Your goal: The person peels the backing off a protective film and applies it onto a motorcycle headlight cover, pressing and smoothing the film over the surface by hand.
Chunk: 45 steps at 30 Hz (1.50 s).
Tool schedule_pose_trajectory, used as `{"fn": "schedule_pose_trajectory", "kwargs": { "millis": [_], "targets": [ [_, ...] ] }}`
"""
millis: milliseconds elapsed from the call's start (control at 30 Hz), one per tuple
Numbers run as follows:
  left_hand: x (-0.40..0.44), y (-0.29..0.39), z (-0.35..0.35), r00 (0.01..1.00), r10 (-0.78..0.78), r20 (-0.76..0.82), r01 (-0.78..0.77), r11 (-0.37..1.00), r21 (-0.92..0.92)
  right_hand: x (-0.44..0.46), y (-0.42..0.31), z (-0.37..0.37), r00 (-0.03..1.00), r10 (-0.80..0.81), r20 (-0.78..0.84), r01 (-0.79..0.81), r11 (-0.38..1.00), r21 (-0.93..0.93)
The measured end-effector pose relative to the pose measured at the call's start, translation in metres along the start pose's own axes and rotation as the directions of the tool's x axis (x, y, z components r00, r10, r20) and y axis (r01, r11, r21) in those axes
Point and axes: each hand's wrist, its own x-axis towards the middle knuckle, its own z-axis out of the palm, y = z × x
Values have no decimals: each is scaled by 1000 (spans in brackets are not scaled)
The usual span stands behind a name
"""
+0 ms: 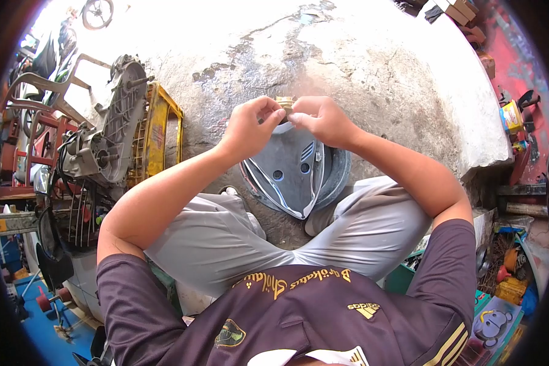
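From my distant post I am watching the left hand point(251, 126) and the right hand point(330, 123) meeting at the far, middle stretch of the scene. A small gold-coloured part point(284, 101) is sitting between them: the left fingers point(276, 117) are pinching its left side, and the right ones, slightly blurred, are closing on its right side. The part is showing just beyond the thumb tips, near the far end of a dark grey panel point(291, 166). That panel is resting over a round black tub point(343, 177) on the concrete floor point(378, 91); a yellow crate point(157, 128) is standing to the left.
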Motion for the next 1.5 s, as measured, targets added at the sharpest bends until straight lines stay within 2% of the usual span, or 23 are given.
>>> {"fn": "schedule_pose_trajectory", "kwargs": {
  "millis": [67,200,300,367,700,767,833,1067,1133,1267,1367,1433,1500],
  "targets": [
    [0,-1,-1,1000,17,9,-18,999,32,0,-3,-2,997,76,1,-76,997,-34],
    [-1,-2,-1,999,37,39,-38,998,41,-2,-5,0,997,80,9,-79,996,-48],
    [-1,-3,0,998,32,55,-33,999,11,-2,-4,3,998,51,-48,-52,998,-21],
    [-1,-4,1,997,27,68,-26,1000,-9,0,-5,2,997,74,-18,-72,993,97],
    [-1,0,-2,996,90,20,-91,995,44,2,-8,-2,996,92,17,-94,975,202],
    [0,-1,-1,995,98,28,-99,994,48,1,-11,1,996,89,-28,-75,941,330],
    [2,-4,1,999,-21,38,24,997,-67,1,-8,1,998,55,-34,-43,958,284],
    [1,-3,0,995,-72,70,84,980,-180,-5,-18,1,995,-39,-94,44,997,55],
    [0,0,0,999,-53,15,54,982,-179,-4,-18,2,994,-38,-105,47,996,82],
    [0,5,-4,998,-53,36,58,986,-153,-4,-19,1,993,-30,-118,45,991,128],
    [-1,7,-4,999,-45,-9,44,990,-131,-2,-18,1,993,-29,-116,45,989,143],
    [-1,7,-4,977,169,-133,-169,986,11,-2,-21,2,992,-24,-123,39,991,125],
    [-2,9,-3,964,211,-164,-202,977,70,-2,-23,2,991,-20,-130,34,994,106]
  ]
}}
